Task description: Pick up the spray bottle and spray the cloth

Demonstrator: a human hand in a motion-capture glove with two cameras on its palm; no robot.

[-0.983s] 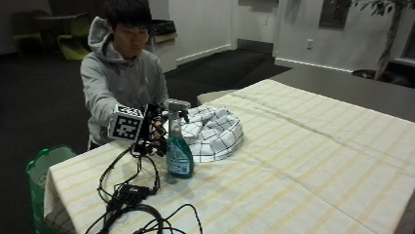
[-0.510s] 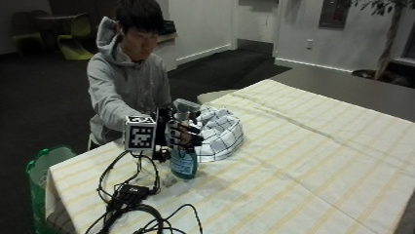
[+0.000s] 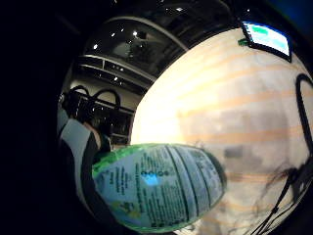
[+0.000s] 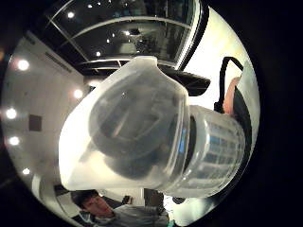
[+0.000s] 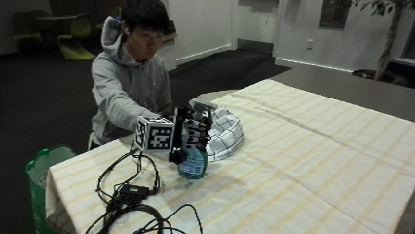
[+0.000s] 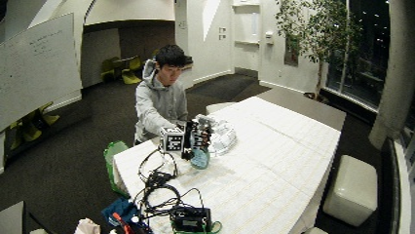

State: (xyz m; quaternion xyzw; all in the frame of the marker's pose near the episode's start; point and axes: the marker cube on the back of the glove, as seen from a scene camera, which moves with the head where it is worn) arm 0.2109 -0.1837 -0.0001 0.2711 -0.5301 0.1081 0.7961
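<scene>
In the outside view my gloved right hand (image 5: pixel 191 130) grips the neck of the spray bottle (image 5: pixel 193 165), which holds blue liquid. Its pale spray head (image 5: pixel 203 105) sticks out above my fingers, towards the cloth. The bottle leans a little, its base close to the table; I cannot tell if it touches. The white checked cloth (image 5: pixel 225 136) lies bunched just behind the bottle. The thumb side palm view is filled by the clear spray head (image 4: pixel 137 127). The little finger side palm view shows the bottle's label (image 3: pixel 156 188) close up.
The table carries a yellow-striped tablecloth (image 5: pixel 311 161) that stretches away to the right. Black cables (image 5: pixel 129 195) and a small black box lie near the front left corner. A green bag (image 5: pixel 45 165) stands beside the table's left end. The person's other arm reaches towards the table.
My hand has come in onto the bottle's neck and curled round it. The bottle stood upright before and now leans slightly.
</scene>
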